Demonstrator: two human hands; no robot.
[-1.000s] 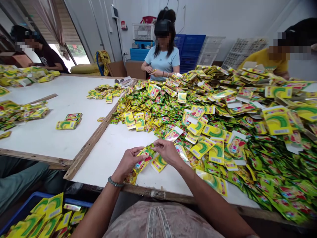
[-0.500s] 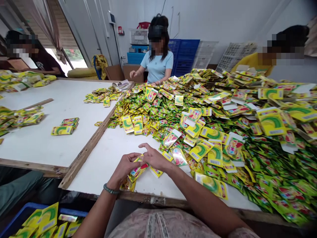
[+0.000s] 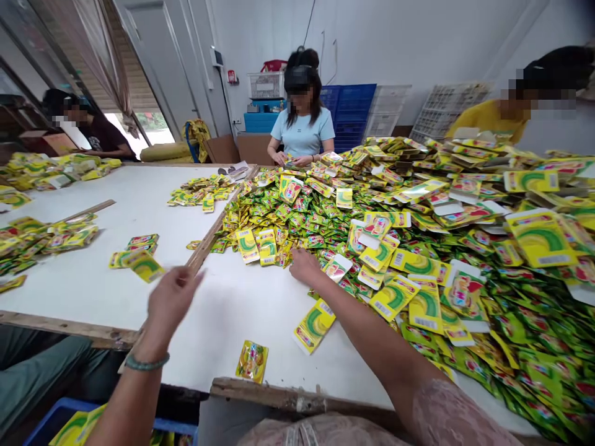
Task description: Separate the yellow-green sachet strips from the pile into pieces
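Note:
My left hand (image 3: 174, 303) is raised over the wooden divider on the left, its fingers loosely apart. Just beyond the fingertips is a yellow box (image 3: 145, 265), slightly blurred and apart from the hand, beside several similar boxes (image 3: 143, 241). My right hand (image 3: 307, 267) reaches to the near edge of the heap of small sachets (image 3: 283, 238). Its fingers are bent together there, and what they grip is hidden. Close to the right forearm lies a flat yellow box (image 3: 315, 326) with a banana-like picture. A single yellow sachet (image 3: 251, 361) rests by the table's front edge.
Flat boxes (image 3: 425, 310) and green sachets (image 3: 534, 347) heap up at right. A wooden strip (image 3: 204, 251) divides the white table (image 3: 186, 353). A blue crate (image 3: 51, 421) with boxes stands below left. A co-worker (image 3: 302, 127) sits opposite; other people are at left and right.
My hands have parted: the left moved left and let go of a yellow box; the right moved forward to the sachet heap. The co-worker opposite has brought both hands together.

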